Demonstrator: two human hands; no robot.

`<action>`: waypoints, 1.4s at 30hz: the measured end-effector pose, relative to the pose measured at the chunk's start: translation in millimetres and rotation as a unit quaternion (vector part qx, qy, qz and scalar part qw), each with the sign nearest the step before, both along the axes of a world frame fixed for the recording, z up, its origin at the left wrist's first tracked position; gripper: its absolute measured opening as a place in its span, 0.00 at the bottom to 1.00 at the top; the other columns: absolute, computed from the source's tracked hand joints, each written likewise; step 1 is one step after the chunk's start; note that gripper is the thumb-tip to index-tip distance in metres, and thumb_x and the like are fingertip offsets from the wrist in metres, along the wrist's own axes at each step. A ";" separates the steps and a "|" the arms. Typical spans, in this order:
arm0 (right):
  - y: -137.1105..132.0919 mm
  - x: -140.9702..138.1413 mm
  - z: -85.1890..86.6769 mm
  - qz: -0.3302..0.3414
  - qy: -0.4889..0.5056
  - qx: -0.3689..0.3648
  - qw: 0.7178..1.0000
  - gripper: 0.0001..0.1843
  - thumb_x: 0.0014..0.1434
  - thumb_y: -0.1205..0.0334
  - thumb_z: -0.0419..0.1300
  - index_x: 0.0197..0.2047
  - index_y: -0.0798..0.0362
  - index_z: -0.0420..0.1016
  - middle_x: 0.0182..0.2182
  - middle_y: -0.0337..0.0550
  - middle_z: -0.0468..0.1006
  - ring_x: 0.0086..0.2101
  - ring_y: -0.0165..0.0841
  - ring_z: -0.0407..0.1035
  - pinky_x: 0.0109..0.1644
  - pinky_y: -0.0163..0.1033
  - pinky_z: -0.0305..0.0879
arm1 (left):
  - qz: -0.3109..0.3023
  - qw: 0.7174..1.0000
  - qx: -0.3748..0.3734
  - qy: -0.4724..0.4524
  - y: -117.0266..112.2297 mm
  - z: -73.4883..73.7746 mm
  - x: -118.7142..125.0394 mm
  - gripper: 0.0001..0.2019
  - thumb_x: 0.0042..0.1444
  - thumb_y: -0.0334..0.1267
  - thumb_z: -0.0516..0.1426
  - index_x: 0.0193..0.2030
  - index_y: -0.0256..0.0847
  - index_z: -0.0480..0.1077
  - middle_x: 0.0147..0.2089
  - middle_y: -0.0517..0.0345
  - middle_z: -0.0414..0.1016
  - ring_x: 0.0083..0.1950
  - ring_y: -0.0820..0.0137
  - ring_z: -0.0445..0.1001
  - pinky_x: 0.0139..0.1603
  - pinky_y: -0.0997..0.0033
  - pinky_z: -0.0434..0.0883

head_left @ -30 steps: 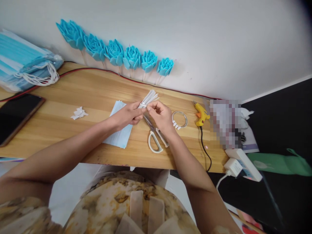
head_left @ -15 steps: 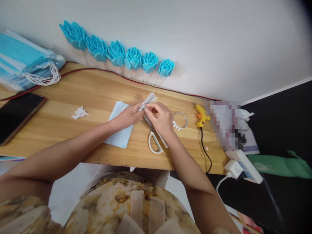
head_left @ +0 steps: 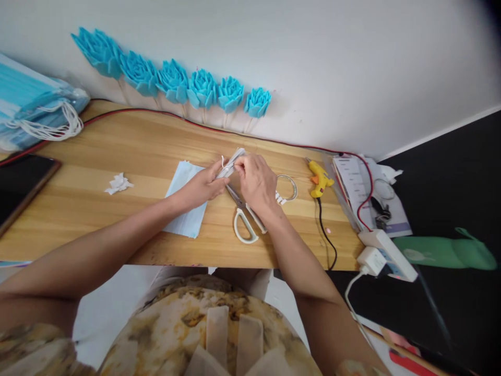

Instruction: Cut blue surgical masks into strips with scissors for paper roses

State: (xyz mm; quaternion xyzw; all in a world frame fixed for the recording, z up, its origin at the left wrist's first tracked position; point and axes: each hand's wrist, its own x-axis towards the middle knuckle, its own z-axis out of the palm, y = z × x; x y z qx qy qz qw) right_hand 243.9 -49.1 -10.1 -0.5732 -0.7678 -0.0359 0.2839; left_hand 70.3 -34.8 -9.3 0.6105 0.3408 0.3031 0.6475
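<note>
"White and slender, those strips in the bundle (head_left: 235,159). How would they handle?"

"Light, I'd judge, and springy: each one easy to bend, the lot stiffer together. Probably not fragile, though a loose hold might let single strips slide out."

"Where is it now?"

"Up off the table (head_left: 90,224), between the two hands. The left grip (head_left: 205,185) is clasped around its near part, thumb on top, and the far ends poke out beyond, slanting away from the person."

"And the right grip (head_left: 256,180)?"

"Fingertips bunched against the bundle's right side. I can't tell whether they pinch the strips, a thread or nothing. A thin white cord (head_left: 223,161) curls up just beyond the left thumb."

"Where would you take hold?"

"Around the middle, squeezing evenly; at the tips the strips would likely fan apart."

"What lies around?"

"Scissors (head_left: 241,203), nearer the person, below the gap between the grips. A pale blue sheet (head_left: 187,223) lies under the left grip and wrist. Right of the right grip is a tape ring (head_left: 296,189), then a yellow glue gun (head_left: 321,180). White scraps (head_left: 119,184) sit well left; blue flowers (head_left: 202,90) stand beyond both grips, along the wall."
</note>
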 end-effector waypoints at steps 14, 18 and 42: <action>4.4 4.0 -5.5 -0.052 0.055 0.006 0.997 0.12 0.72 0.60 0.49 0.37 0.48 0.69 0.36 0.42 0.78 0.39 0.37 0.68 0.39 0.40 0.57 | 0.017 0.999 -0.042 -0.007 1.0 5.8 0.1 0.30 0.62 0.37 0.57 0.70 0.31 0.56 0.26 0.69 0.57 0.22 0.77 0.52 0.23 0.75 0.50; 9.2 21.2 -6.3 -0.068 0.112 0.037 0.991 0.11 0.71 0.57 0.50 0.40 0.49 0.71 0.37 0.42 0.78 0.38 0.36 0.69 0.42 0.41 0.62 | 0.046 0.994 0.067 0.078 8.1 -2.3 -3.4 0.27 0.62 0.35 0.53 0.68 0.30 0.60 0.28 0.65 0.62 0.26 0.75 0.57 0.27 0.75 0.56; 3.0 9.2 -2.5 0.035 0.011 0.067 0.997 0.15 0.73 0.56 0.50 0.39 0.50 0.74 0.36 0.44 0.78 0.41 0.38 0.67 0.49 0.44 0.56 | 0.025 0.949 0.230 0.215 5.9 -15.6 -6.3 0.32 0.66 0.43 0.50 0.74 0.36 0.52 0.62 0.39 0.74 0.56 0.54 0.75 0.56 0.57 0.70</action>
